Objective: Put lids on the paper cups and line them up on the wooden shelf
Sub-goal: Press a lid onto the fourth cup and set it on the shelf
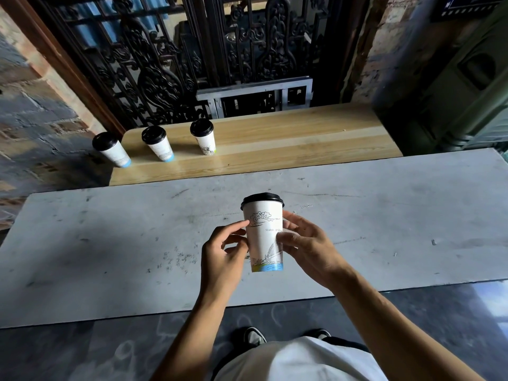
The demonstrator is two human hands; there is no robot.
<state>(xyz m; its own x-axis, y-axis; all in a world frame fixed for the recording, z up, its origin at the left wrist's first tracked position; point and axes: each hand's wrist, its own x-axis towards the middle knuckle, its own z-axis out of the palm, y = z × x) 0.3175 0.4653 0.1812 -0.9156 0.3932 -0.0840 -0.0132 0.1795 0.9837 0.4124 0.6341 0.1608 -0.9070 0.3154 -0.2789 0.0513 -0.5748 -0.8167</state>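
Paper cup (263, 237), white, tapered, line-printed, blue band at base, black domed plastic lid (261, 199) fitted; frame centre, held above scuffed grey tabletop (110, 243). Left hand (222, 254) and right hand (308, 248) grip its sides. Three lidded cups (158, 143) stand in a row, upper left, on pale grained wooden shelf (275, 144)
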